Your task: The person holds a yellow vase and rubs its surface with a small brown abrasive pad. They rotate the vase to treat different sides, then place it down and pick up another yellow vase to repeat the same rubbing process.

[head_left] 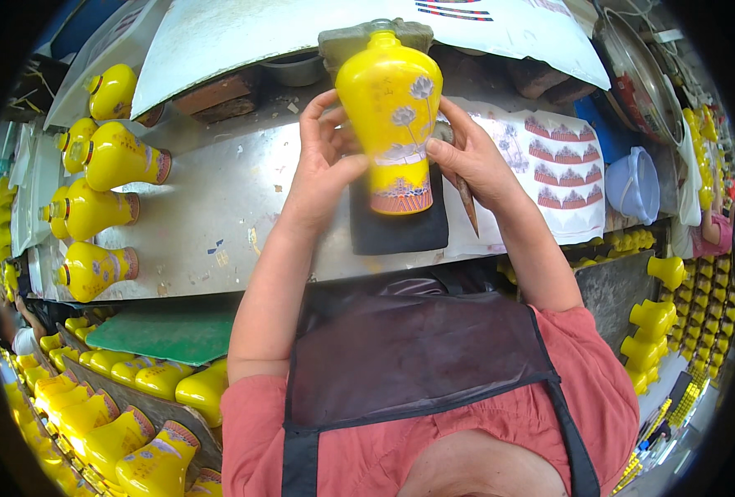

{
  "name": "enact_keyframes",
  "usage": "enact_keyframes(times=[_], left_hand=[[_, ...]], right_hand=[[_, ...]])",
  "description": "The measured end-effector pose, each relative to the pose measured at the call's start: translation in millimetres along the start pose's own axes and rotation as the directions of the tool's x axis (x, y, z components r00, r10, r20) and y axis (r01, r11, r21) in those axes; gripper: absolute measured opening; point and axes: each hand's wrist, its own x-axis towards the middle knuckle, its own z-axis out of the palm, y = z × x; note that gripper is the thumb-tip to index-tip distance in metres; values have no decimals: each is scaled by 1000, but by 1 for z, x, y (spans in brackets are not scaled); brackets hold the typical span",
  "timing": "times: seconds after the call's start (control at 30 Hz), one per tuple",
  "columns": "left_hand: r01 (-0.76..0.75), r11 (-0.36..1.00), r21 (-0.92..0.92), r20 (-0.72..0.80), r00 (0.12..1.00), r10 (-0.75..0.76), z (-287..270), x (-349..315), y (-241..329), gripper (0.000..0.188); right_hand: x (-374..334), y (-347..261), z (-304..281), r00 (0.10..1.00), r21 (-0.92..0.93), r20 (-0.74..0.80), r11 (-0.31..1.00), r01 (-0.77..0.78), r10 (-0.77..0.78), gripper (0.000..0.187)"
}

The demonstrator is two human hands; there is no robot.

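Observation:
A glossy yellow vase-shaped bottle (388, 91) stands upright before me over the metal table, with grey-violet lotus decals and a patterned band round its foot. My left hand (326, 161) curls against its left side, fingers bent and thumb near the lower body. On the other side my right hand (477, 161) grips it, thumb on the front. A slim brown pointed tool (467, 205) also hangs from the right hand; its upper end is mostly hidden. Below the bottle's foot lies a black cloth pad (400, 236). Behind its neck is a grey-brown cloth (342, 43).
Several finished-looking yellow bottles (94, 273) line the metal table's (243, 178) left side. At right lie a decal sheet (564, 217) and a pale blue bucket (635, 186). A white board (243, 50) spans the back. More yellow bottles (156, 460) fill racks lower left and right.

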Motion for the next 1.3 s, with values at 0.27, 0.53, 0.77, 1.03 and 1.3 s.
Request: enact_keyframes(times=[0.27,0.53,0.77,1.03,1.3], left_hand=[[-61,996,59,-27,998,62,11,-6,-2,85],[-83,930,357,-256,949,183,28,-26,-6,29],[-118,815,567,-256,916,310,43,-31,11,17],[-51,783,620,-274,921,278,58,-37,34,12],[110,987,115,-288,955,-73,46,-24,47,31]], right_hand=[[1,1,1,999,-23,-14,999,43,-43,84],[2,4,-3,1000,-34,8,999,-10,11,84],[4,8,-3,1000,-5,-7,1000,20,-20,82],[6,11,-5,1000,-6,17,1000,-3,3,84],[8,16,-5,1000,-19,2,1000,18,-18,87]])
